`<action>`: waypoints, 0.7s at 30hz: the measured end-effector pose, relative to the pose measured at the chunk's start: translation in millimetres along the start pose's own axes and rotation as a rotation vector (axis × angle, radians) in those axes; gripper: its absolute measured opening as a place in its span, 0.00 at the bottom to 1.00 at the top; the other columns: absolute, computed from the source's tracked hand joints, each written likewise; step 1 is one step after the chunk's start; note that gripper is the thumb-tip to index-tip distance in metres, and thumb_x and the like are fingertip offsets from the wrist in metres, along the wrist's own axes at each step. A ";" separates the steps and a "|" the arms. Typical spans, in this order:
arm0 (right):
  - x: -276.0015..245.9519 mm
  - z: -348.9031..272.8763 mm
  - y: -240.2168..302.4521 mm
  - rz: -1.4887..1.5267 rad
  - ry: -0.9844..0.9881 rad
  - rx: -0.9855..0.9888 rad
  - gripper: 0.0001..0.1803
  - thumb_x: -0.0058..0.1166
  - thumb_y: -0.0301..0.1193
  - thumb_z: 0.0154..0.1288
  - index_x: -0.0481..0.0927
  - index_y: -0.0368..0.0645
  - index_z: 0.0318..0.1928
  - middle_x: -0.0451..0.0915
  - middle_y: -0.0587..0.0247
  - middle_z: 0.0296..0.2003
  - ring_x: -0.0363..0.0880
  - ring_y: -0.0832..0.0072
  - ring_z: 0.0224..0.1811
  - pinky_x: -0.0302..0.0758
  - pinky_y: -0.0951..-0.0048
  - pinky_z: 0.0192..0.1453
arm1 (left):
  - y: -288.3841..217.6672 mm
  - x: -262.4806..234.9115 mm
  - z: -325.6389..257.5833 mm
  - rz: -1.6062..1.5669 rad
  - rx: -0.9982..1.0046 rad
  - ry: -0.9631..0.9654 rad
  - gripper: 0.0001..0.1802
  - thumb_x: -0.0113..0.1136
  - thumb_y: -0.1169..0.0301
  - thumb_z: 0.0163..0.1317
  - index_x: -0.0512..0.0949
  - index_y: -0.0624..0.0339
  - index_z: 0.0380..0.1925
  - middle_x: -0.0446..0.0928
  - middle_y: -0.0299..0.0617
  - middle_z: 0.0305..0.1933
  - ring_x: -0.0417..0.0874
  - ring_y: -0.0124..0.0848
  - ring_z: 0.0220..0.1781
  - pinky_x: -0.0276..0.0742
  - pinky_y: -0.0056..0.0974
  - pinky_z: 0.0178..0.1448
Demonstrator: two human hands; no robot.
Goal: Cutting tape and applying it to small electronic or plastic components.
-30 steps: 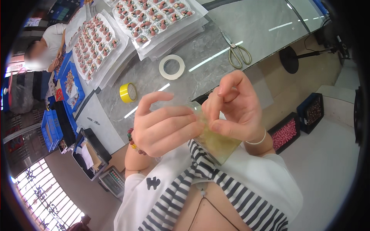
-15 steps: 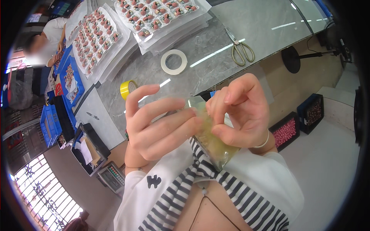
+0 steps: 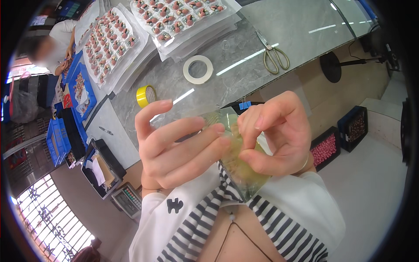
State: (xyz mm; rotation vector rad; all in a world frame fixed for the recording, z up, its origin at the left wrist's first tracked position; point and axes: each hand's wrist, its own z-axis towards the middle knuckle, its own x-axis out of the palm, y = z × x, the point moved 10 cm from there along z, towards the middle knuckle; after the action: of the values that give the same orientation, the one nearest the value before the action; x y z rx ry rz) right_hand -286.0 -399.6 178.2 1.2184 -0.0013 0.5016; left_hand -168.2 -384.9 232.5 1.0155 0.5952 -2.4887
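In front of my chest is a small clear plastic bag (image 3: 251, 181) with pale yellow-green contents I cannot make out. My left hand (image 3: 181, 146) holds the bag's left side with its middle fingertips, while its index finger is raised and bent; its thumb is hidden. With bent fingers and thumb, my right hand (image 3: 279, 135) pinches the bag's right side. The zigzag top edge of the bag points away from me, over the near edge of the grey table (image 3: 174, 111).
Yellow tape (image 3: 145, 96), a white tape roll (image 3: 197, 70) and scissors (image 3: 275, 60) lie on the table. Beyond are stacked trays (image 3: 107, 48) of small reddish pieces. Dark bins (image 3: 325, 148) stand at right, a scale (image 3: 128, 198) at lower left. Another person (image 3: 61, 37) works far left.
My hands have drawn slightly apart, left hand to the left, right hand to the right and down. More of the bag's top shows between them. Both hands still hold it.
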 end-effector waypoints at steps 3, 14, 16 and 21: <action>0.6 -1.6 1.6 -0.025 0.009 0.004 0.27 0.59 0.13 0.48 0.62 0.44 0.46 0.76 0.64 0.25 0.73 0.76 0.27 0.68 0.71 0.36 | -1.3 -1.1 -0.9 -0.005 -0.003 -0.002 0.08 0.69 0.67 0.49 0.81 0.45 0.31 0.83 0.22 0.35 0.78 0.24 0.42 0.71 0.47 0.57; -2.5 1.2 3.2 -0.221 0.052 0.040 0.31 0.64 0.16 0.45 0.63 0.41 0.50 0.75 0.57 0.36 0.74 0.75 0.37 0.69 0.72 0.43 | -3.8 -2.7 -5.9 0.050 0.035 0.000 0.04 0.63 0.66 0.53 0.81 0.45 0.31 0.83 0.24 0.35 0.77 0.26 0.45 0.68 0.48 0.59; -19.2 7.7 3.8 -0.361 -0.058 0.016 0.33 0.66 0.26 0.50 0.65 0.38 0.56 0.73 0.63 0.41 0.73 0.77 0.47 0.70 0.77 0.49 | -7.2 -2.8 -10.1 0.090 0.067 -0.006 0.04 0.60 0.63 0.57 0.81 0.46 0.29 0.84 0.27 0.33 0.76 0.27 0.45 0.66 0.50 0.62; -45.1 -9.2 -46.1 0.271 -0.204 0.340 0.38 0.62 0.31 0.55 0.56 0.38 0.63 0.74 0.63 0.44 0.72 0.77 0.49 0.69 0.77 0.51 | -7.7 -9.2 -17.2 0.277 0.079 -0.125 0.03 0.58 0.64 0.60 0.80 0.41 0.33 0.84 0.23 0.36 0.76 0.25 0.47 0.67 0.40 0.61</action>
State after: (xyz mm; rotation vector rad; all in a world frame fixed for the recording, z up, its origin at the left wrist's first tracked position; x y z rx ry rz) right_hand -311.5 -419.5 121.7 1.6105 -0.2670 0.6280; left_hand -156.2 -367.8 229.8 0.8949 0.2974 -2.3233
